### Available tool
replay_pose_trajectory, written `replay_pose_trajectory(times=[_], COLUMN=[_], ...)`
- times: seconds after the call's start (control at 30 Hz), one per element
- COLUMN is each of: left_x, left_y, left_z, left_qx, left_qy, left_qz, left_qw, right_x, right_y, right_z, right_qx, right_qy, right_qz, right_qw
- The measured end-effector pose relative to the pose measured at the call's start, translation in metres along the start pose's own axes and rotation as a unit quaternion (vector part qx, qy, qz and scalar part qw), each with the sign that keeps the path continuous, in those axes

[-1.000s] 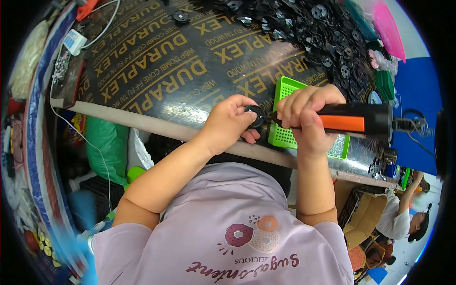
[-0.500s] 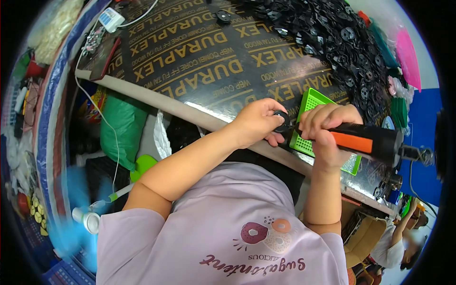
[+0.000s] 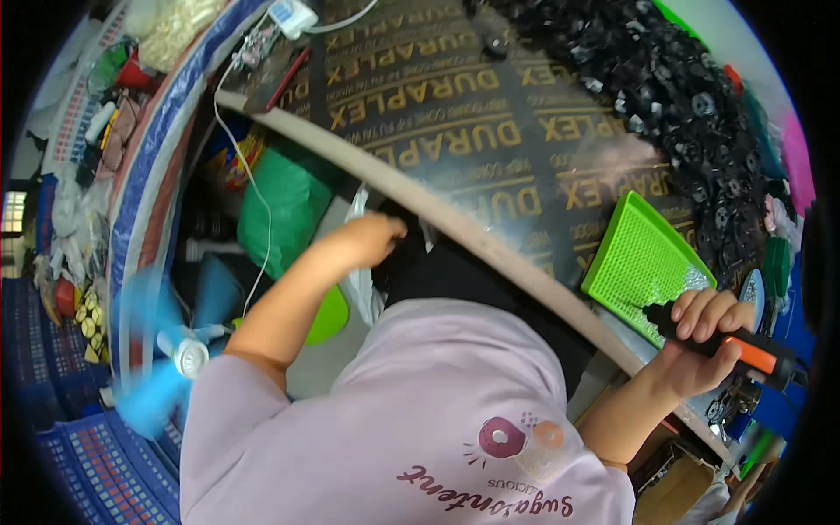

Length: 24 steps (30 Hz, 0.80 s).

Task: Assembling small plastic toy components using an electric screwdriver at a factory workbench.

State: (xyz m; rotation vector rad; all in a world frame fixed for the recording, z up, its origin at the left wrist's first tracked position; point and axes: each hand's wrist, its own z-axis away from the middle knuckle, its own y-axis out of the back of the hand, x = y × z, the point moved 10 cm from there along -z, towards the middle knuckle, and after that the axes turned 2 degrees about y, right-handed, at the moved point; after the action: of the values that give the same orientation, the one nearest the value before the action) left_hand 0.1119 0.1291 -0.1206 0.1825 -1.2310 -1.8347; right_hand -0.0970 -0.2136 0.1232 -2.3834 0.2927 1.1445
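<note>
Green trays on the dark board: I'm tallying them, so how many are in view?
1. The green perforated tray lies at the board's near edge, beside the right hand gripping the black-and-orange tool. More could be hidden under the black parts pile.

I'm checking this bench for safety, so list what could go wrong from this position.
1. The right hand alone grips the black and orange power tool at the table edge; its tip sits near the green perforated tray, so a slip could gouge it.
2. The left hand reaches below the table toward a white plastic bag, likely out of direct sight.
3. The blue fan spins close to the left elbow.
</note>
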Motion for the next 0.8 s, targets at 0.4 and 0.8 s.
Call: replay_pose_trajectory(times=[0.4, 0.8], left_x=[0.057, 0.041], left_y=[0.229, 0.247], left_z=[-0.087, -0.228], left_qx=[0.248, 0.232], left_qy=[-0.064, -0.048], left_qz=[0.323, 0.282], left_qw=[0.911, 0.93], right_x=[-0.033, -0.038], right_y=[0.058, 0.069], right_z=[0.03, 0.03], right_qx=[0.081, 0.126], right_qy=[-0.005, -0.002], right_qz=[0.045, 0.041], right_qw=[0.996, 0.991])
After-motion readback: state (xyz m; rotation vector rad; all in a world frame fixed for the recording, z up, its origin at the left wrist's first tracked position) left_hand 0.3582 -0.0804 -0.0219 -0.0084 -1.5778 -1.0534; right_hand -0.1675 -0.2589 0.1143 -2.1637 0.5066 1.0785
